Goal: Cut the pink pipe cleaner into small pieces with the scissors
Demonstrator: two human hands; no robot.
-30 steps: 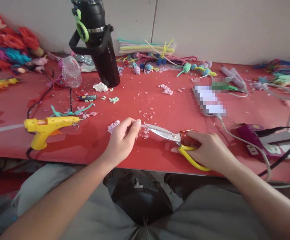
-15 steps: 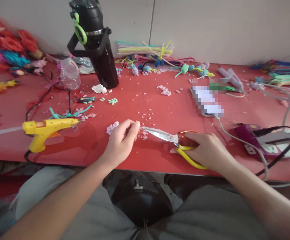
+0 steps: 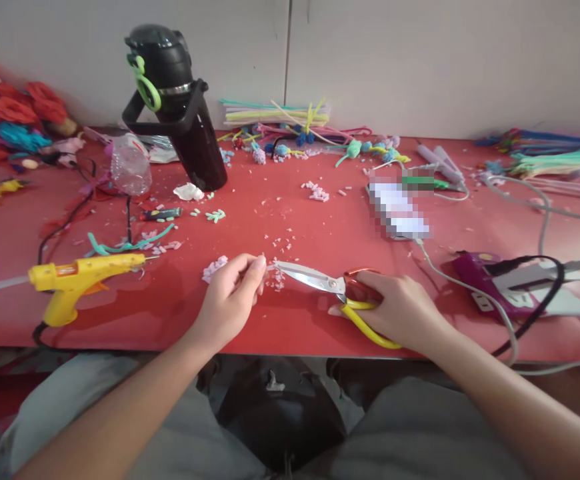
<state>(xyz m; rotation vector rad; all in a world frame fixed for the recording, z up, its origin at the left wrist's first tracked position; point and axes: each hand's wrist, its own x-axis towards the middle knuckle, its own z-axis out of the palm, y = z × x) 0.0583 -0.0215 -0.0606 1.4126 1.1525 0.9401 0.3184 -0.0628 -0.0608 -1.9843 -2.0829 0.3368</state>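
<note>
A: What are we working over?

B: The broad, red-covered bench [image 3: 295, 327], beneath our long steel scissors with one orange-red and one yellow handle [image 3: 333, 284]. The blades look nearly together.

A: And our hands?

B: Our right hand [image 3: 401, 303] is curled round the scissors' handles. Our left hand [image 3: 233, 293], just off the scissors' tips, has thumb and forefinger pinched, seemingly on a tiny pale sliver [image 3: 271, 267].

A: What lies nearby?

B: A small heap of short lilac pieces [image 3: 214, 269], left of the scissors past our left hand, and fine pale-lilac crumbs [image 3: 276, 281] around their tips.

A: How do we snip well?

B: We'd use only the scissors' tips, squeeze lightly, and hold our fingertips clear. Whether the sliver touches the blades, we can't tell.
</note>
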